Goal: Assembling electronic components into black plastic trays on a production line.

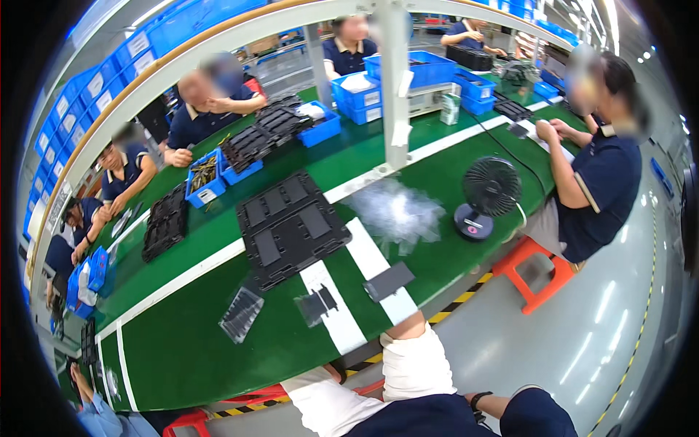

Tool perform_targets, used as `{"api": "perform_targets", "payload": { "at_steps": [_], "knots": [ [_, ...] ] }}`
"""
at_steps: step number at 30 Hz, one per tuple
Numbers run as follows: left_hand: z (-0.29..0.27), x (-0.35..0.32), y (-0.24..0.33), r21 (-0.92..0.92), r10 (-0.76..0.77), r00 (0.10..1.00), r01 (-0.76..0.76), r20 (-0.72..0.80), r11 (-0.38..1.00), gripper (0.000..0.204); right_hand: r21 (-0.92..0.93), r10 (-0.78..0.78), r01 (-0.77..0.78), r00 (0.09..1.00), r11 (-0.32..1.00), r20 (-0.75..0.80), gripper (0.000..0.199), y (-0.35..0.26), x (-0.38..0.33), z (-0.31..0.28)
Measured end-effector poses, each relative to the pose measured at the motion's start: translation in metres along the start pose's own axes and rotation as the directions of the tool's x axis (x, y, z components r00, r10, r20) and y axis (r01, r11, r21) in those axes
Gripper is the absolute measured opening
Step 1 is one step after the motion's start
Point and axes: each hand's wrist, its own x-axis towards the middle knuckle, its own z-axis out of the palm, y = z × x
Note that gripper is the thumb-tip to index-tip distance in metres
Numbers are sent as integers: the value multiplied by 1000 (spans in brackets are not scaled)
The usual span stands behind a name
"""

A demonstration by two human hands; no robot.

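Note:
My left hand is out of view. My right forearm lies bent near my lap with a dark wristband; the fingers of that hand are hidden, so I cannot tell what they hold. On the bench before me lies a dark grey rectangular piece across a white stripe. Left of it are thin black pieces, some on clear film. A clear plastic bag or sleeve with narrow divisions rests further left. Behind these sits a large black compartmented tray holding flat dark pieces.
A small black fan stands right of a heap of clear plastic films. A white post rises beyond. Blue bins and black trays line the far side. Co-workers sit around the green bench; one is at right.

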Motion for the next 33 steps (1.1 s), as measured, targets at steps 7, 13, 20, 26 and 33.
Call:
{"api": "perform_targets", "payload": {
  "at_steps": [7, 13, 20, 26, 33],
  "knots": [
    [-7, -20, 9, -24, 20, 999, -19, 29, 1000, 22, -36, 2, -6, 994, 999, -109, 64, 9, -27, 22],
    [-23, -43, 15, -73, 8, 1000, -7, 17, 997, 24, -13, 28, -48, 754, 999, -656, 46, 12, -69, -34],
    [-47, -89, 39, -137, -21, 999, 25, 31, 990, 26, -258, -308, 310, 124, 915, -943, 17, -149, -215, -173],
    [-119, -76, 164, -535, 308, 951, -274, -27, 799, 19, -575, -623, 379, 5, 725, -782, 25, -233, -225, -240],
    [-138, 3, 233, -865, 419, 853, -436, -310, 248, 16, -639, -780, 501, 129, 584, -613, 44, -237, -170, -267]
  ]
}}
